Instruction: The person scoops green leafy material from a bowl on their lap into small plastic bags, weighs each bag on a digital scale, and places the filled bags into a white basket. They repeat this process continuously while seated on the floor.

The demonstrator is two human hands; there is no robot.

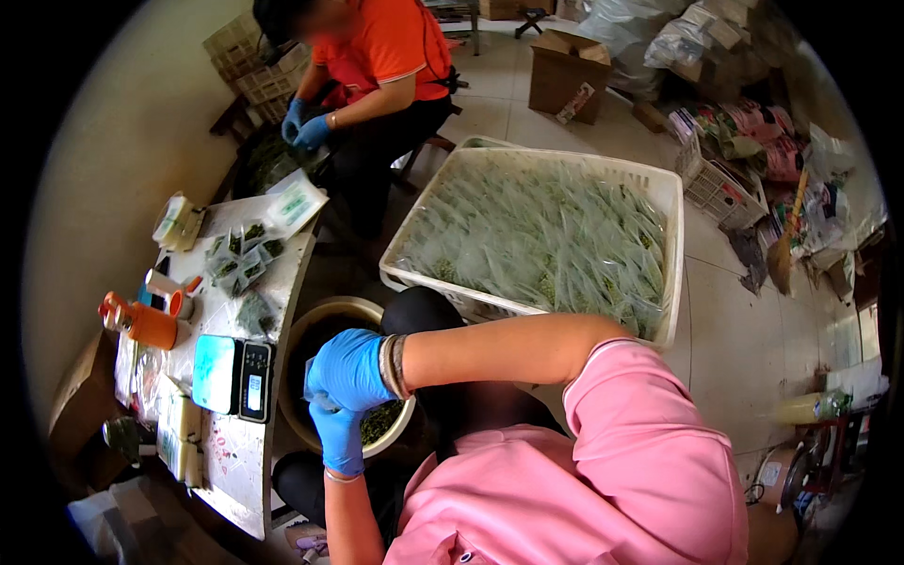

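My right hand (354, 369), in a blue disposable glove, closes around a small clear plastic bag (323, 401). Just below it, my left hand (339, 439), gloved the same way, pinches the same bag from the other side. Fingers hide most of the bag, so its contents cannot be made out. Both hands are above a round cream tub (400, 428) that holds loose dark green plant material (380, 421). Left of the tub, a digital scale (215, 373) with a lit display lies on a white narrow table (240, 487).
Small filled bags (244, 263), paper-banded packet stacks (178, 424) and an orange flask (150, 323) occupy the table. Beyond my knees stands a large white plastic crate (672, 233) full of filled bags. A co-worker in blue gloves (311, 131) sits at the far left. A cardboard box (568, 81) stands behind.
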